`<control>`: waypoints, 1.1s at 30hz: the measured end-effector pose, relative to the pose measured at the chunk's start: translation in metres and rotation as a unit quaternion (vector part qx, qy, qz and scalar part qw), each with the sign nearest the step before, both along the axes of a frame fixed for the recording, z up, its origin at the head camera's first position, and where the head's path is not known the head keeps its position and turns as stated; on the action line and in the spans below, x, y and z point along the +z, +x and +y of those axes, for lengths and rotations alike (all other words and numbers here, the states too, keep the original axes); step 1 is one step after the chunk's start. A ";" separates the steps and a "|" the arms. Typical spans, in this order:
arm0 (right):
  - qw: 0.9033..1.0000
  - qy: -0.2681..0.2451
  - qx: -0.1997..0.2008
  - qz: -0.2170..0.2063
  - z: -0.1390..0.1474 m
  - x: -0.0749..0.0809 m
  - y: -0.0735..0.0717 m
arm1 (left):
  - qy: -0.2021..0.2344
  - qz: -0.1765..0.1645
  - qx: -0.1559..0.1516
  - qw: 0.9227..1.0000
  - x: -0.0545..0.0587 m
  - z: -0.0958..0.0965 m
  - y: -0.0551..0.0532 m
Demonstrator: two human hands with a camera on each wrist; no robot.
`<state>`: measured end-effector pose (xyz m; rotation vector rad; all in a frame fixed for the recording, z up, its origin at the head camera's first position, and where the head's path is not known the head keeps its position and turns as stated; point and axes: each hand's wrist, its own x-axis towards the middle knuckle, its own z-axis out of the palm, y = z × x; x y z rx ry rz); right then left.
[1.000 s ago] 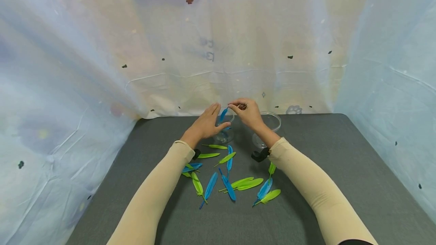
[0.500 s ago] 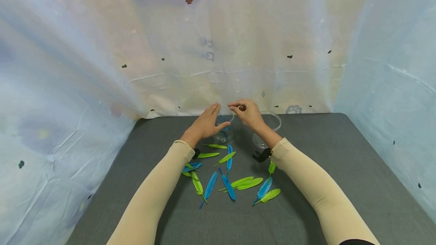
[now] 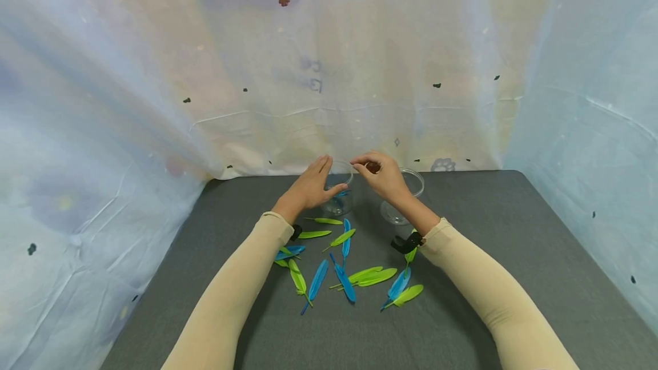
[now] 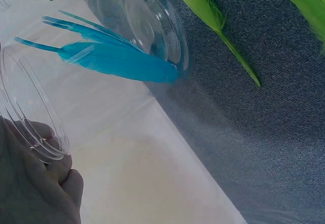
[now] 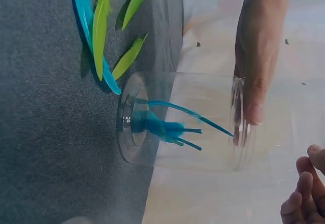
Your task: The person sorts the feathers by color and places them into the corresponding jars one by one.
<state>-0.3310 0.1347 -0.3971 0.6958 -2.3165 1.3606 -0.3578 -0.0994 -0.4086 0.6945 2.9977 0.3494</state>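
A clear jar [image 3: 337,205] stands upright at the back of the table, with several blue feathers [image 5: 162,126] inside it. My left hand [image 3: 310,186] holds the jar's rim, its thumb on the near side and its fingers around the far side. Just right of that rim, my right hand [image 3: 381,177] is in the air with fingers loosely bent, apart from the jar and holding nothing visible. In the left wrist view the blue feathers [image 4: 114,61] lean in the jar with their quills toward the mouth.
A second clear jar [image 3: 394,217] stands behind my right wrist, partly hidden. Loose green feathers [image 3: 377,277] and blue feathers [image 3: 317,280] lie scattered on the grey tabletop [image 3: 360,336] between my forearms. A patterned curtain [image 3: 370,61] hangs behind the table.
My right hand was pinching a blue feather over the left jar; it let the feather drop inside and has moved slightly right. My left hand stays on the rim.
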 end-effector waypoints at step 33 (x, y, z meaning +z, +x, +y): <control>0.979 0.121 0.164 -0.003 0.045 -0.024 0.082 | 0.007 0.015 -0.008 1.000 -0.003 -0.002 0.001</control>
